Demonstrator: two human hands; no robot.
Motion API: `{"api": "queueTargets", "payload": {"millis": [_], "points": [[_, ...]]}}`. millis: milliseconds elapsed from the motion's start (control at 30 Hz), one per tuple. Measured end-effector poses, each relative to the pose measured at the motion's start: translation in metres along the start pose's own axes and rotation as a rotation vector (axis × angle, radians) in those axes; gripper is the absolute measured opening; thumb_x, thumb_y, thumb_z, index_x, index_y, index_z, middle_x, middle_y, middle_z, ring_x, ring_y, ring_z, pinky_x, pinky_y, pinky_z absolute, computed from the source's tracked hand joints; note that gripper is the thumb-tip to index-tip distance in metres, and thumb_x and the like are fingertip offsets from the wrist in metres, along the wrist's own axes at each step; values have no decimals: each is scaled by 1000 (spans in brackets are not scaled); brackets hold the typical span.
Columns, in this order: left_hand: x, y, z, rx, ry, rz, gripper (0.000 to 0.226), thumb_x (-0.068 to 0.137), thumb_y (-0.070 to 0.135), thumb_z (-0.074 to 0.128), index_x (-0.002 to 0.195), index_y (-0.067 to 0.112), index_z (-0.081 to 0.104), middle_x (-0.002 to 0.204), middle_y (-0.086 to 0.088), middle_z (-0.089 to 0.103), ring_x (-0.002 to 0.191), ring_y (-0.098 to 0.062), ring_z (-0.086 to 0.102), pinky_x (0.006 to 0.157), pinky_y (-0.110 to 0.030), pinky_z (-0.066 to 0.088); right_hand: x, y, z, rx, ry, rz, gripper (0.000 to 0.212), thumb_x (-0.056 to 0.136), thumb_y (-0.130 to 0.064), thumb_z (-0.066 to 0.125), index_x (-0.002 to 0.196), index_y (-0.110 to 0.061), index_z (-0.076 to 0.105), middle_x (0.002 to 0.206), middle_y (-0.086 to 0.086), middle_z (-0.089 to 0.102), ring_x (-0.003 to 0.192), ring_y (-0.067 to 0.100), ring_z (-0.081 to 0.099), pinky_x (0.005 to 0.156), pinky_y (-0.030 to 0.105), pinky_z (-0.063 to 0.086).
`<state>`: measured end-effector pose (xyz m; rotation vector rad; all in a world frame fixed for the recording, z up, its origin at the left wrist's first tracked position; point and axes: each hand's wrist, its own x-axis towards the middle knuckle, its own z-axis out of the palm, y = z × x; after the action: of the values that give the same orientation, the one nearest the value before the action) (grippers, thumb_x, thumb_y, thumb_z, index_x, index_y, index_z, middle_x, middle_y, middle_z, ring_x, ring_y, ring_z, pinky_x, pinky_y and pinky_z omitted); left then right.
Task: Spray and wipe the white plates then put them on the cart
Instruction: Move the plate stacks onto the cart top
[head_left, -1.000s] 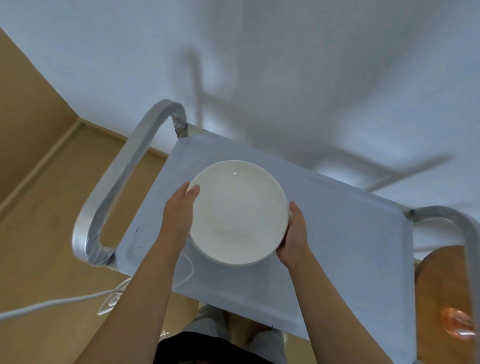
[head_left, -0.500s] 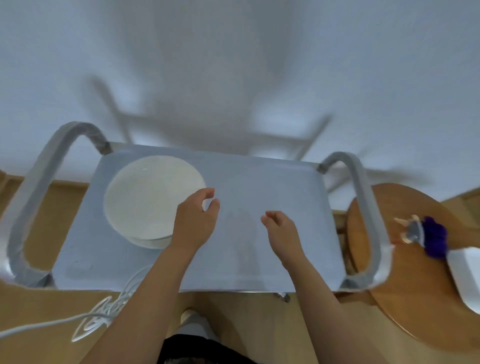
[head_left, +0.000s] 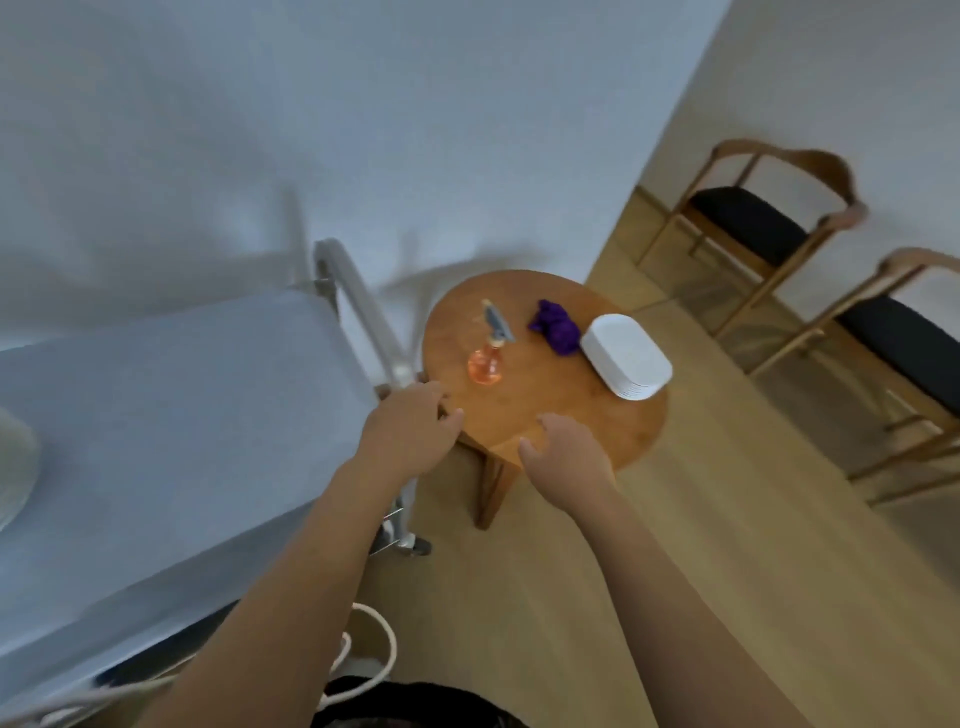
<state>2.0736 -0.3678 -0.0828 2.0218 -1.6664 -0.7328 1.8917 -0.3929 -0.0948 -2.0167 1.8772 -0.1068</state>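
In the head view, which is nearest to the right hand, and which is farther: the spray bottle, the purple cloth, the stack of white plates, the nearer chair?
From the right hand:
1. Spray bottle, up and left, on the round table.
2. Stack of white plates, at the table's right edge.
3. Purple cloth, between bottle and plates; too close to the plates to rank surely.
4. Nearer chair, far right on the floor.

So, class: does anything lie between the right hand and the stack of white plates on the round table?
Nothing visible does. The right hand hovers over the table's near edge; bare wood runs to the plate stack. The purple cloth lies beside it.
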Motion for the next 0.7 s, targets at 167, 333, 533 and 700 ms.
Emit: {"api": "queueTargets", "payload": {"millis": [167,333,533,700], "points": [[26,65,43,68,-137,126,43,96,36,48,134,15,51,134,-5,55,121,-21,50,95,-31,38,2,77,-26,55,5,149,44,92,-35,45,130,-12,47,134,4,48,121,24,45,86,37,40],[67,104,79,100,-226,193,43,96,37,48,133,15,51,132,-3,56,119,-18,52,96,-33,42,30,121,-37,103,39,222,38,91,-34,45,122,-13,51,129,4,51,114,22,49,77,33,37],[145,134,116,108,-284,197,43,96,36,50,132,13,52,130,-4,58,117,-18,54,93,-31,42,95,155,-45,178,26,277,34,89,-34,46,116,-14,53,120,3,56,94,18,50,73,30,40],[207,151,140,52,-365,139,44,95,35,50,134,15,50,132,-4,56,119,-19,52,96,-32,41,151,176,-43,268,-3,341,40,90,-38,46,123,-16,53,122,2,57,95,16,52,75,29,41]]}}
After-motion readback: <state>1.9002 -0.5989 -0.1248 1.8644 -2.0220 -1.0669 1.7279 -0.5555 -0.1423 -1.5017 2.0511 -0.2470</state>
